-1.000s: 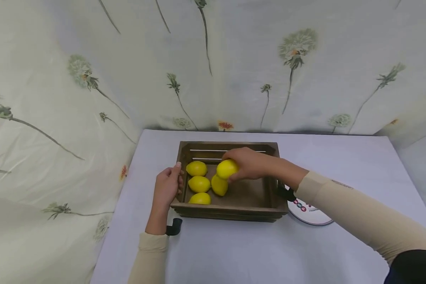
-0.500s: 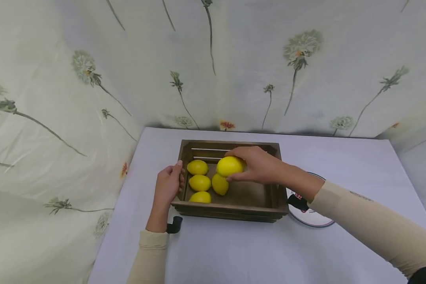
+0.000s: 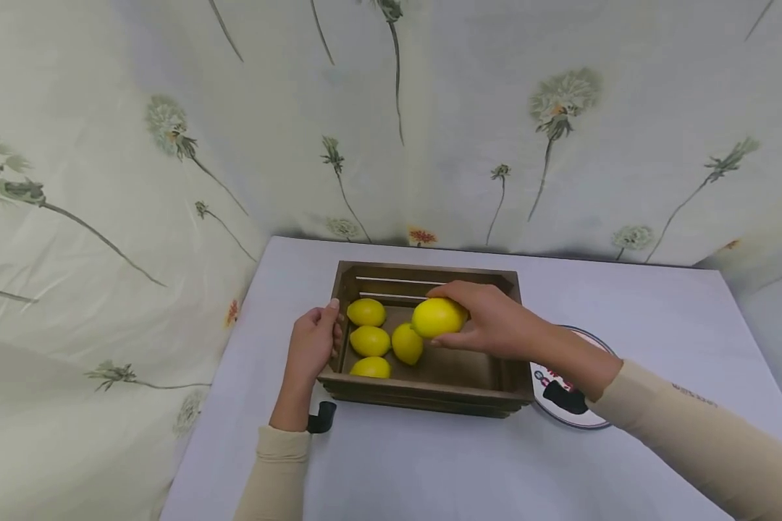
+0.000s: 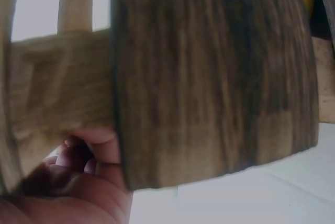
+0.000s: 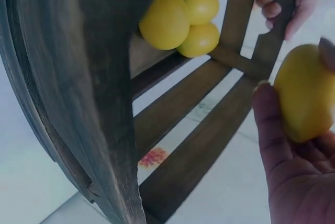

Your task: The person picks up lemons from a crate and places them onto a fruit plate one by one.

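Right hand (image 3: 492, 317) grips a lemon (image 3: 438, 318) (smooth, oval).

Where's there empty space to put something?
On the table, in front of the crate between both sleeves. Also behind the round disc. The crate's floor right of the four lemons is bare, though the right hand holds another lemon above. The crate's left end is crowded.

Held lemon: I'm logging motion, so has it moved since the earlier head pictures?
Yes: against the wooden crate, the held lemon has shifted right, toward the crate's right end.
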`<action>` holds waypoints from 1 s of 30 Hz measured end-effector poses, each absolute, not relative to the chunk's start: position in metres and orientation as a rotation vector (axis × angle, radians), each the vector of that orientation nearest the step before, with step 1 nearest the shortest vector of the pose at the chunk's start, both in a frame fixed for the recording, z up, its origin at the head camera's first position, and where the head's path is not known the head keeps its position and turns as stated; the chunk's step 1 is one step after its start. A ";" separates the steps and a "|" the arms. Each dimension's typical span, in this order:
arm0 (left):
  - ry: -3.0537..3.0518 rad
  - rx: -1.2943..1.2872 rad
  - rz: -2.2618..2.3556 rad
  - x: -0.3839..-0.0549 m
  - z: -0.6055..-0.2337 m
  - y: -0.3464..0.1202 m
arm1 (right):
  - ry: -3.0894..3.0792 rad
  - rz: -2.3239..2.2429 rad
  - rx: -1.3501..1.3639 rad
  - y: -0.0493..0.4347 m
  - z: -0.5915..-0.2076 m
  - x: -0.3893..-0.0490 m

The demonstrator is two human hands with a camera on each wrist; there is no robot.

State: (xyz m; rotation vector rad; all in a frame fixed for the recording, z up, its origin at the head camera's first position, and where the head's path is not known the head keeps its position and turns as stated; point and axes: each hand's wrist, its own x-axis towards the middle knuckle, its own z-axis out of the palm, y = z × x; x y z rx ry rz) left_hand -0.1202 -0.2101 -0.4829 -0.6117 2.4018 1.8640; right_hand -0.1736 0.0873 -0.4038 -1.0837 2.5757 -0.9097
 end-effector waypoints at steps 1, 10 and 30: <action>2.408 -0.609 1.861 -0.120 -0.483 -0.210 | 2.584 -0.916 -1.077 0.088 -0.403 -0.172; 2.404 -0.603 1.849 -0.121 -0.481 -0.208 | 2.652 -0.923 -0.987 0.100 -0.400 -0.156; 2.423 -0.593 1.842 -0.120 -0.485 -0.208 | 2.650 -0.989 -0.914 0.137 -0.405 -0.123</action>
